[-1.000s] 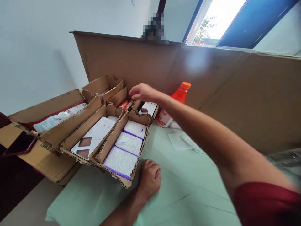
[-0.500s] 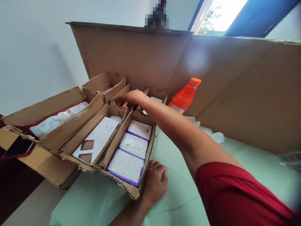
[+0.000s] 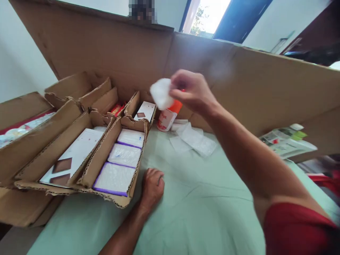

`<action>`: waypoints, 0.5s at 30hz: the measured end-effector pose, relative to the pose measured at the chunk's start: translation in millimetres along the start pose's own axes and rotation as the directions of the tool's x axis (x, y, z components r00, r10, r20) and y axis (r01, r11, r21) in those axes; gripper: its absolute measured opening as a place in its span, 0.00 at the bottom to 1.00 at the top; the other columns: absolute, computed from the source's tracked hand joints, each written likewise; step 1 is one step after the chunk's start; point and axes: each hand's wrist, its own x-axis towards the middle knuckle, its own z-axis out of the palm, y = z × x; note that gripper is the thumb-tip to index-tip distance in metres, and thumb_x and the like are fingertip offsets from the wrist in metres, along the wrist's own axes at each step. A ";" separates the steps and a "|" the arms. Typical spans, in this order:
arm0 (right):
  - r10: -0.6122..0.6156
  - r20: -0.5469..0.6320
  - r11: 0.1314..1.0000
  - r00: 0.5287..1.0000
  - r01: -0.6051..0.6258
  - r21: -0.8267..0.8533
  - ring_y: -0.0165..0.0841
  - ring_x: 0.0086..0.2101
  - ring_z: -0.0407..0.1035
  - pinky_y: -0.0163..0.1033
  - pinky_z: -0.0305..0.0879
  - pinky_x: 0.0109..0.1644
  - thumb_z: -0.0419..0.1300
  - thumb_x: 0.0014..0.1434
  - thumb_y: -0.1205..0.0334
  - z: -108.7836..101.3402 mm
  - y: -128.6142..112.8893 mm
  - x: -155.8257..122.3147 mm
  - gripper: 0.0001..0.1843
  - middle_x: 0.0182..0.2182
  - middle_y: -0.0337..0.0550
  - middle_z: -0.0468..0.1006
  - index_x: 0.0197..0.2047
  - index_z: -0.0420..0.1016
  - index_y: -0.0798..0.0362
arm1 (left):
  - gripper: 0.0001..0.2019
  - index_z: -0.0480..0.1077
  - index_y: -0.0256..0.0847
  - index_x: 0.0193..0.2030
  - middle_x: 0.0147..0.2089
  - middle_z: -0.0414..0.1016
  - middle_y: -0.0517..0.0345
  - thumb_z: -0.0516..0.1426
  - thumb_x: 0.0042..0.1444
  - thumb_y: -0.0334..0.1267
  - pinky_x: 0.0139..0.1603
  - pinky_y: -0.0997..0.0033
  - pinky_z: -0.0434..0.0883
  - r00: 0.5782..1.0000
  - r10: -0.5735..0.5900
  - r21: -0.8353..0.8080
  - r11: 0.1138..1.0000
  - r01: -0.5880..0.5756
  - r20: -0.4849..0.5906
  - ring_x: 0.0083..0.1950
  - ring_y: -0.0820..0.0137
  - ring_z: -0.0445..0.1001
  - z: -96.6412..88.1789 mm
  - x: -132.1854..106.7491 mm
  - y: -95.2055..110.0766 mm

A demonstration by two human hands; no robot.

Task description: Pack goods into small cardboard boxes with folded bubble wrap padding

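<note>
My right hand (image 3: 192,88) is raised above the cloth and pinches a white, soft-looking packet (image 3: 161,94), smeared by motion. Behind the packet stands an orange-capped bottle with a pale label (image 3: 166,119), partly covered by the hand and the packet. Curled into a loose fist, my left hand (image 3: 152,189) rests on the green cloth (image 3: 186,205), beside the right wall of a cardboard divider box (image 3: 136,170). Purple-edged white packs (image 3: 117,177) fill its nearest compartment. White printed cartons (image 3: 77,152) lie in the compartment left of it.
Several flat white packets (image 3: 196,140) lie on the cloth right of the bottle. Red packets (image 3: 117,109) sit in a back compartment. A tall cardboard panel (image 3: 225,78) stands behind everything. Tubes or pouches (image 3: 288,141) lie at the right. A person's blurred head (image 3: 142,10) shows beyond the panel.
My right hand has come up out of the back compartments and moved right, now with the white packet in it. The view has turned right. My left hand stays beside the box.
</note>
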 end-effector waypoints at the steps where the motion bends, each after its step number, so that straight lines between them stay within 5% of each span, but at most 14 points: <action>1: 0.039 -0.032 0.999 0.999 -0.039 0.015 0.36 0.34 0.70 0.42 0.68 0.40 0.62 0.60 0.56 -15.3 16.3 -25.3 0.07 0.33 0.41 0.77 0.38 0.77 0.50 | 0.12 0.74 0.41 0.36 0.37 0.78 0.53 0.53 0.53 0.23 0.47 0.61 0.68 1.000 -0.003 0.003 1.000 0.003 0.000 0.44 0.61 0.72 -0.4 -0.4 1.1; 4: 0.266 -0.033 0.959 0.963 -0.268 -0.094 0.35 0.29 0.68 0.44 0.66 0.37 0.66 0.56 0.52 -37.1 62.4 -80.5 0.10 0.30 0.40 0.76 0.36 0.78 0.48 | 0.12 0.74 0.41 0.36 0.36 0.78 0.53 0.53 0.52 0.23 0.47 0.61 0.68 1.000 -0.013 0.026 1.000 0.013 -0.013 0.44 0.61 0.72 -0.4 -0.6 3.7; 7: 0.362 -0.010 0.916 0.932 -0.357 -0.182 0.35 0.29 0.69 0.47 0.66 0.40 0.69 0.51 0.50 -29.7 75.7 -87.5 0.16 0.35 0.45 0.79 0.40 0.82 0.51 | 0.12 0.74 0.41 0.35 0.36 0.78 0.54 0.54 0.51 0.23 0.46 0.62 0.68 0.999 -0.015 0.052 0.998 0.017 -0.030 0.43 0.62 0.73 1.5 0.9 3.4; 9: 0.263 -0.029 0.964 0.964 -0.264 -0.033 0.35 0.31 0.71 0.45 0.67 0.41 0.66 0.55 0.50 -15.6 54.6 -69.7 0.16 0.37 0.46 0.81 0.41 0.82 0.53 | 0.11 0.74 0.41 0.35 0.35 0.78 0.54 0.55 0.50 0.23 0.46 0.62 0.68 0.999 -0.013 0.067 0.998 0.016 -0.037 0.43 0.62 0.73 3.0 2.4 2.1; 12: -0.004 0.042 0.976 0.999 -0.005 0.216 0.33 0.33 0.72 0.41 0.67 0.42 0.60 0.60 0.58 17.1 -10.5 -24.9 0.13 0.35 0.44 0.82 0.41 0.82 0.56 | 0.10 0.73 0.41 0.34 0.35 0.78 0.54 0.55 0.49 0.23 0.45 0.62 0.67 0.999 -0.010 0.082 0.997 0.013 -0.037 0.42 0.62 0.73 4.6 4.0 0.2; 15: -0.252 0.238 0.952 0.938 0.195 0.237 0.31 0.36 0.73 0.38 0.65 0.43 0.57 0.62 0.66 68.0 -82.2 26.1 0.10 0.36 0.42 0.82 0.41 0.81 0.55 | 0.09 0.72 0.41 0.34 0.35 0.77 0.54 0.55 0.51 0.24 0.46 0.62 0.67 1.000 -0.011 0.091 0.996 0.013 -0.019 0.42 0.62 0.73 4.5 4.9 -1.0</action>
